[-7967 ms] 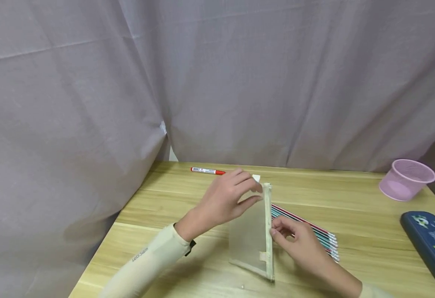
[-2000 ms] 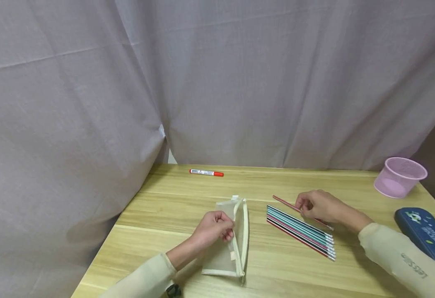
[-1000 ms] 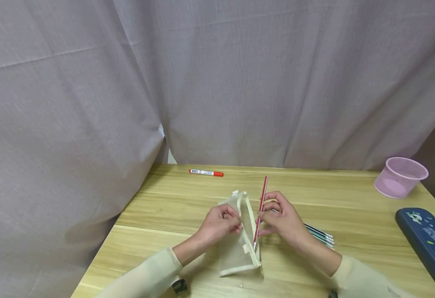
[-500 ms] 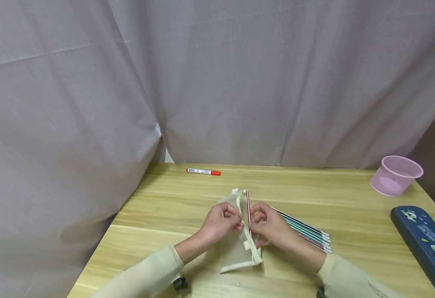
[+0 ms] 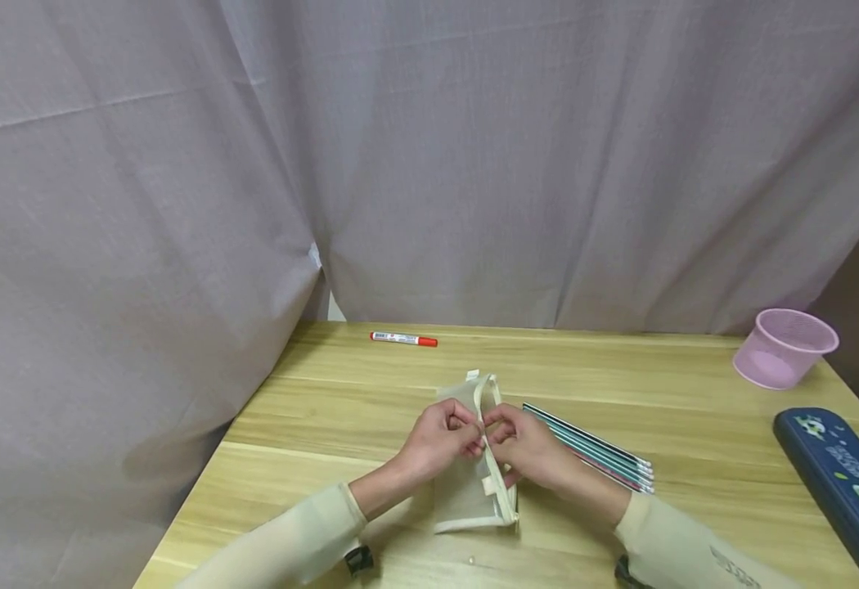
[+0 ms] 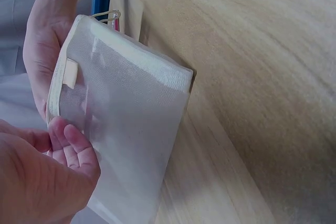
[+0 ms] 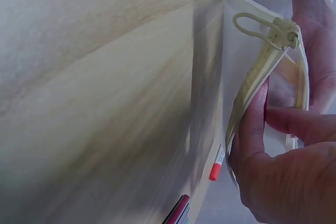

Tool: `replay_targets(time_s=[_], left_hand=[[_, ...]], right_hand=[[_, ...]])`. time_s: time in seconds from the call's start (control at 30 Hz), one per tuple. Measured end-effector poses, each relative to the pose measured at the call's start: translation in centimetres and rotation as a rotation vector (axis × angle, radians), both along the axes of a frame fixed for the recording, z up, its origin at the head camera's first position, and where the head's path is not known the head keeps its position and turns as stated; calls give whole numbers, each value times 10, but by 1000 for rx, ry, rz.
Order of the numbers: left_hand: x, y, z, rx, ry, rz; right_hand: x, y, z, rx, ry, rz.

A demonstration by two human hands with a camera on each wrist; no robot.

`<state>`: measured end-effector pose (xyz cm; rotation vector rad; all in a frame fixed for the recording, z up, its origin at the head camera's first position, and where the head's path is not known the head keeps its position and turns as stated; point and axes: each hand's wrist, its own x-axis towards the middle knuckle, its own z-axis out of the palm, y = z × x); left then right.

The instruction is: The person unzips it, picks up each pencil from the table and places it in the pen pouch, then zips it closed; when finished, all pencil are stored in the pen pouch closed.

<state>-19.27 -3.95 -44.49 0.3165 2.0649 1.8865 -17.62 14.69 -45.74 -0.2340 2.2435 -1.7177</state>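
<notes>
A cream mesh zipper pouch [image 5: 459, 491] stands on its side with its mouth spread apart. My left hand [image 5: 440, 442] pinches the near edge of that mouth, and the left wrist view shows the sheer pouch wall [image 6: 131, 124] beside the fingertips. My right hand [image 5: 536, 450] reaches into the mouth, its thumb and fingers inside the zipper edges. Between them a thin red strip of a pencil [image 7: 266, 98] shows in the right wrist view; the rest is hidden by hand and mesh. To the right lies a row of several striped pencils [image 5: 599, 450] with white ends.
A red-and-white marker [image 5: 403, 339] lies toward the table's back edge. At right stand a pink mesh cup [image 5: 783, 352] and a dark blue pencil case [image 5: 842, 483] with cartoon prints. A grey curtain [image 5: 437, 164] hangs behind the wooden table [image 5: 312, 409].
My right hand has taken a red pencil from beside the row, carried it left and lowered it into the pouch. My left hand has kept hold of the mouth's edge, which has spread wider.
</notes>
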Motion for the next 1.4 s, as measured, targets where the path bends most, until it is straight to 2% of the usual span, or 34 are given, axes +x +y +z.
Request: replay_targets(time_s=[0.33, 0.47, 0.67, 0.87, 1.0, 1.17, 1.3, 1.4], left_hand=[[1, -2, 1, 22, 16, -8], [0, -4, 0, 13, 15, 3], [0, -7, -1, 11, 12, 22], [2, -9, -2, 13, 14, 36], [3, -9, -3, 15, 15, 38], [2, -8, -3, 10, 26, 35], [-1, -7, -2, 3, 34, 24], [-2, -6, -1, 9, 28, 18]], right_hand=[[-3, -5, -2, 20, -11, -32], [-1, 1, 2, -9, -9, -25], [-1, 25, 12, -92, 36, -9], [-5, 60, 18, -11, 143, -54], [-13, 84, 20, 103, 209, -77], [-28, 114, 18, 171, 188, -60], [-43, 137, 14, 217, 146, 12], [-56, 153, 6, 243, 110, 105]])
